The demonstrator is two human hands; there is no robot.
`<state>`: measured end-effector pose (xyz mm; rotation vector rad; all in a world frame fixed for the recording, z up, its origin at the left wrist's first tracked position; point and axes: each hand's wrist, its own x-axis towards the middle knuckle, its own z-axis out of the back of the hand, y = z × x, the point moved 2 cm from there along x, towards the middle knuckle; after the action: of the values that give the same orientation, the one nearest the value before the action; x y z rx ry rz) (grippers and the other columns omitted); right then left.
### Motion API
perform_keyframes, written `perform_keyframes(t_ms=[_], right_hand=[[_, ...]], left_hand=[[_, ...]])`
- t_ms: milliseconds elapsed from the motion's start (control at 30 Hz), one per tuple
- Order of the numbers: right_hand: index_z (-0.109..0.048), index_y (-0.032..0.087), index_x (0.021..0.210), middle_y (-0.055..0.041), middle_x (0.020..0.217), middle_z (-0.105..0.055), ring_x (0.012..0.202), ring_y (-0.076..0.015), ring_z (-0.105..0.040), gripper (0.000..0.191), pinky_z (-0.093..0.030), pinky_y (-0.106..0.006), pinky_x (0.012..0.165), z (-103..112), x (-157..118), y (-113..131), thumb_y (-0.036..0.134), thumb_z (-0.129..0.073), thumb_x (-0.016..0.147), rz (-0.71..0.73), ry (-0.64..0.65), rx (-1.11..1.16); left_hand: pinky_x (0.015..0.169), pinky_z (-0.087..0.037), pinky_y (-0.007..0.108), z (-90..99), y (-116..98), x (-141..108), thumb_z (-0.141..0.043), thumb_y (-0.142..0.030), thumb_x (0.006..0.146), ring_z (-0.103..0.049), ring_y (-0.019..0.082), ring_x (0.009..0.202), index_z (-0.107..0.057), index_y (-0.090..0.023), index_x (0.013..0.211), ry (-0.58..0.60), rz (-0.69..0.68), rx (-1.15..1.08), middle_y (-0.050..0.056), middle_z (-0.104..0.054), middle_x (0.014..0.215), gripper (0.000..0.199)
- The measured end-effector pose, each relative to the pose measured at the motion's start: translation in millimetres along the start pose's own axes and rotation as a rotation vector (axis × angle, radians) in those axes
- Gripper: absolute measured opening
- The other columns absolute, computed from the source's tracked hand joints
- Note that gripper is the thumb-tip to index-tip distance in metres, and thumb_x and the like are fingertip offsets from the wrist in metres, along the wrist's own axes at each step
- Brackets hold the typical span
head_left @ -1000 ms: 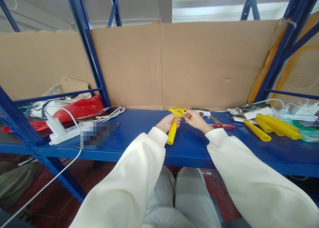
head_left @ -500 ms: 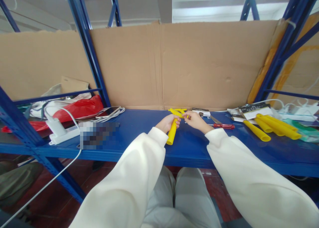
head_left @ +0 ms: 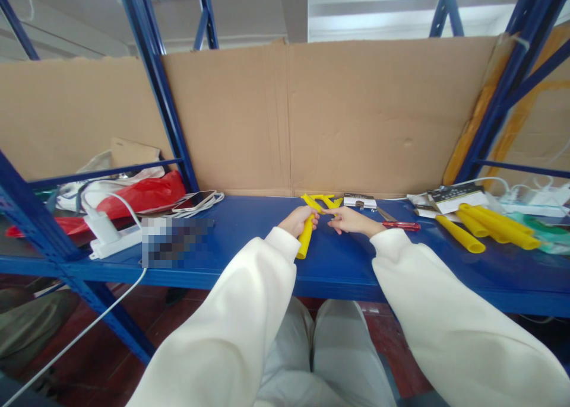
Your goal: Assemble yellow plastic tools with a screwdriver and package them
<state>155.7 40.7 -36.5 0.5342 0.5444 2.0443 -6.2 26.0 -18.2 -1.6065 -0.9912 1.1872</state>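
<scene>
My left hand point(head_left: 299, 221) is wrapped round a yellow tube point(head_left: 304, 245), whose round lower end points towards me. Its narrower top end slants up and left past my fingers. To the right, my right hand point(head_left: 351, 219) has its index finger stretched out towards the tube; whether the fingertip touches it I cannot make out. The thumb is apart and nothing shows in this hand. Behind both hands, other yellow pieces point(head_left: 328, 202) lie on the blue shelf point(head_left: 253, 223), partly hidden.
A red-handled screwdriver point(head_left: 401, 225) and a small black-and-white box point(head_left: 360, 200) lie right of my hands. Several yellow tubes point(head_left: 461, 234) rest farther right. At the left are a power strip point(head_left: 116, 241), a phone point(head_left: 194, 200) and a red bag point(head_left: 142, 194). Cardboard point(head_left: 365, 116) stands behind.
My right hand has drawn slightly back from the tube's top, its pinch loosened and the index finger extended. My left hand keeps its hold, the tube tilted slightly.
</scene>
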Motion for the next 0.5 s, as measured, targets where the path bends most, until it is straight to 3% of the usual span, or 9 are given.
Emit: perform_keyframes(t_ms=[333, 500], right_hand=[[-0.058, 0.01, 0.143, 0.0016, 0.054, -0.062, 0.043, -0.0107, -0.048, 0.057, -0.043, -0.024, 0.05, 0.8, -1.8, 2.1, 0.017, -0.056, 0.086, 0.011, 0.013, -0.031], [-0.06, 0.011, 0.14, 0.0052, 0.05, -0.057, 0.044, -0.0109, -0.047, 0.057, -0.044, -0.024, 0.053, 6.2, -2.4, 5.7, 0.017, -0.054, 0.084, 0.017, -0.138, -0.024]], left_hand=[[0.038, -0.026, 0.016, -0.3, 0.4, -1.2, -0.04, -0.001, 0.09, -0.033, 0.005, 0.038, -0.05, -0.016, 0.08, -0.017, 0.002, 0.019, -0.005, -0.045, 0.056, 0.021], [0.038, -0.026, 0.016, 1.4, 0.1, 1.6, -0.042, -0.002, 0.09, -0.034, 0.005, 0.038, -0.05, -0.016, 0.082, 0.009, 0.009, -0.008, -0.005, -0.045, 0.057, 0.018]])
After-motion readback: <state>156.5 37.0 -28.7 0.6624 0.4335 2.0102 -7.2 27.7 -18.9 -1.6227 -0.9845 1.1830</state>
